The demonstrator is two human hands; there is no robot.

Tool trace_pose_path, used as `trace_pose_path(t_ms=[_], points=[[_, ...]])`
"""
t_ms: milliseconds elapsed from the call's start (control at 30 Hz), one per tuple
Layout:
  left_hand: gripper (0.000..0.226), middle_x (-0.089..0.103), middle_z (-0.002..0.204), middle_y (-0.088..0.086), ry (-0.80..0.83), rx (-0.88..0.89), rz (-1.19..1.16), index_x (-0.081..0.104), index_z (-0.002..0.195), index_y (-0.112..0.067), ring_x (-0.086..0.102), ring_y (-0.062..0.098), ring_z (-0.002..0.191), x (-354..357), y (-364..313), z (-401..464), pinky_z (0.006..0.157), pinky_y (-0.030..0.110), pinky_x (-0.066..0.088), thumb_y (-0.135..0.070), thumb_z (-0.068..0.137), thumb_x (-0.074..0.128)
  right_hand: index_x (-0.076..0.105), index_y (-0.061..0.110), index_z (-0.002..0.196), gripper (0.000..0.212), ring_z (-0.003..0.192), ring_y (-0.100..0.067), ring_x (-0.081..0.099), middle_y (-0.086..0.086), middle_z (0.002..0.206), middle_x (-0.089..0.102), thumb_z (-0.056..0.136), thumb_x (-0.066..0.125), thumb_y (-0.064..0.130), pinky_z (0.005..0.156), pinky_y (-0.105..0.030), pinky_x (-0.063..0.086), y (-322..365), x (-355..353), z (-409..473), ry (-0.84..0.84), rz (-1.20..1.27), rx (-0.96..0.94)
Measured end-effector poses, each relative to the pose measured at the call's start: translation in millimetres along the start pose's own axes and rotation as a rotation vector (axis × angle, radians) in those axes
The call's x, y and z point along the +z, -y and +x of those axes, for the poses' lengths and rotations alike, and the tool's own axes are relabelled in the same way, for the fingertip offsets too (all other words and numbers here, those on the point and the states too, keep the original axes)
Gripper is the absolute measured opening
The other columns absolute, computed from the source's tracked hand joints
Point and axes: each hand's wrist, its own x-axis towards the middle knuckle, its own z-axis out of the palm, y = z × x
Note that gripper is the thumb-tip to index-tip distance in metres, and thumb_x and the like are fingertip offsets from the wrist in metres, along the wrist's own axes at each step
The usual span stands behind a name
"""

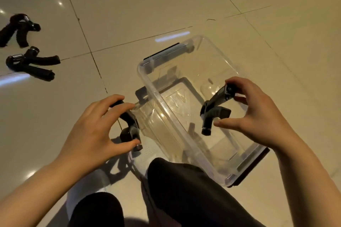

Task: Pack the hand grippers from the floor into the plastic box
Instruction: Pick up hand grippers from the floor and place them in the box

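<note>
Clear box (147, 81): open on floor, nothing yet lying in it. Right hand (252, 114) pinches one gripper (215, 110) over the box interior, fingertips arched downward, apparently for lowering in. Left hand (96, 129), likewise arched, pinches a second gripper (129, 125) just outside the left wall. Two more grippers (27, 62) lie far left.

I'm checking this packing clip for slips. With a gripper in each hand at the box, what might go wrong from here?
The left hand holds its hand gripper outside the plastic box, close to the wall; it may knock the rim going in. The right hand only pinches its hand gripper above the box floor, so it may drop and clatter.
</note>
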Motion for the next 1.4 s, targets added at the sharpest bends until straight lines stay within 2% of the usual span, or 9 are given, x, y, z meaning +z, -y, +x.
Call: trace_pose_path(t_ms=[300,500,600,767,867,967,1133,1333,1400], points=[[0.072,0.051,0.129,0.006,-0.008,-0.061,0.042,0.055,0.122,-0.022,0.047,0.024,0.111,-17,21,13,0.087,0.037,0.038,-0.063,0.063,0.054,0.036,0.030,0.133,0.085,0.121,-0.011,0.045,0.008,0.130,0.045,0.064,0.078,0.004,0.103,-0.033,0.041,1,40,80,0.164,0.255,0.035],[0.072,0.051,0.130,0.001,-0.005,-0.148,-0.021,0.056,0.122,-0.024,0.044,0.017,0.113,-8,34,12,0.088,0.035,0.037,-0.064,0.062,0.056,0.034,0.025,0.130,0.075,0.101,-0.017,0.050,0.005,0.115,0.048,0.069,0.076,0.012,0.082,-0.032,0.043,-19,77,122,0.240,-0.046,-0.009],[0.069,0.050,0.130,-0.001,-0.010,-0.156,-0.050,0.057,0.120,-0.026,0.043,0.014,0.112,-1,37,10,0.087,0.033,0.036,-0.061,0.061,0.057,0.035,0.024,0.128,0.070,0.094,-0.018,0.050,0.001,0.119,0.052,0.071,0.076,0.023,0.077,-0.033,0.044,-34,80,131,0.258,-0.284,-0.038],[0.068,0.049,0.131,-0.004,-0.035,-0.186,-0.102,0.057,0.120,-0.027,0.044,0.013,0.110,5,39,11,0.086,0.032,0.037,-0.061,0.061,0.058,0.027,0.023,0.138,0.072,0.092,-0.026,0.054,-0.007,0.121,0.052,0.079,0.069,0.019,0.067,-0.031,0.041,-43,94,140,0.277,-0.587,-0.041],[0.068,0.047,0.132,-0.008,-0.067,-0.201,-0.152,0.055,0.121,-0.030,0.045,0.013,0.111,4,39,7,0.087,0.033,0.040,-0.061,0.060,0.060,0.020,0.026,0.143,0.065,0.083,-0.029,0.055,-0.010,0.110,0.056,0.089,0.054,0.013,0.074,-0.037,0.042,-49,105,144,0.224,-0.644,0.014],[0.064,0.044,0.135,-0.013,-0.115,-0.230,-0.236,0.052,0.120,-0.038,0.050,0.016,0.114,-1,38,3,0.091,0.040,0.045,-0.059,0.060,0.063,0.018,0.024,0.144,0.065,0.081,-0.033,0.056,-0.014,0.100,0.059,0.089,0.047,0.005,0.081,-0.041,0.043,-50,115,143,0.149,-0.552,0.068],[0.063,0.042,0.137,-0.011,-0.156,-0.227,-0.300,0.049,0.121,-0.039,0.047,0.020,0.123,-6,38,3,0.094,0.051,0.047,-0.054,0.062,0.065,0.036,0.022,0.134,0.047,0.089,-0.031,0.061,-0.010,0.098,0.067,0.091,0.052,0.014,0.086,-0.045,0.042,-32,114,126,0.064,-0.302,0.099],[0.065,0.042,0.136,-0.008,-0.288,-0.230,-0.371,0.048,0.122,-0.035,0.045,0.007,0.123,-21,38,5,0.099,0.015,0.040,-0.050,0.063,0.069,0.053,0.023,0.123,0.035,0.080,-0.005,0.059,0.006,0.098,0.064,0.090,0.061,0.025,0.072,-0.020,0.048,19,86,100,-0.114,0.020,0.008],[0.064,0.042,0.138,-0.004,-0.357,-0.225,-0.375,0.046,0.121,-0.034,0.043,0.006,0.125,-29,32,6,0.100,0.020,0.042,-0.045,0.064,0.071,0.057,0.023,0.118,0.029,0.083,0.001,0.058,0.009,0.097,0.062,0.089,0.061,0.025,0.069,-0.010,0.046,45,77,91,-0.167,0.107,-0.131]])
